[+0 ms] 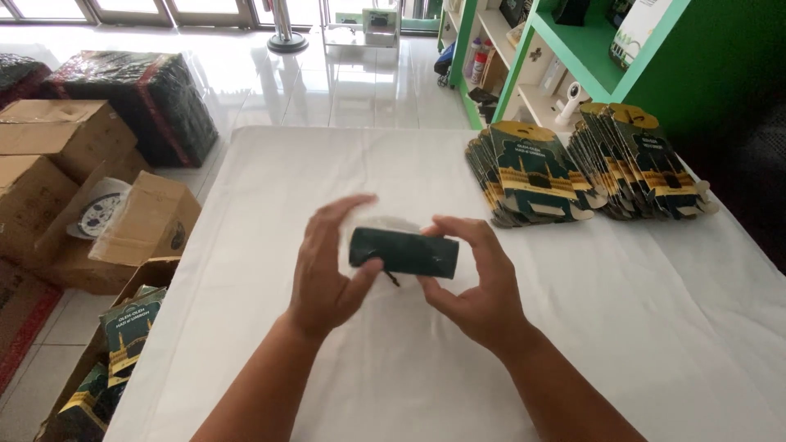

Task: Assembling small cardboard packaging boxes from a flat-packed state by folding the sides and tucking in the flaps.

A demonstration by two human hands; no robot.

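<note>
Both hands hold a small dark green roll (405,252) just above the white table (639,311). My left hand (327,266) grips its left end with the thumb under it and the fingers spread above. My right hand (475,278) cups its right end from behind and below. A thin dark string hangs from the underside of the roll. Something pale and round lies behind the roll, mostly hidden by my hands.
Two fanned stacks of flat dark green and gold card packages (532,172) (643,160) lie at the table's far right. Cardboard boxes (57,164), one with more packages (123,344), stand on the floor to the left. Green shelves (565,49) rise behind.
</note>
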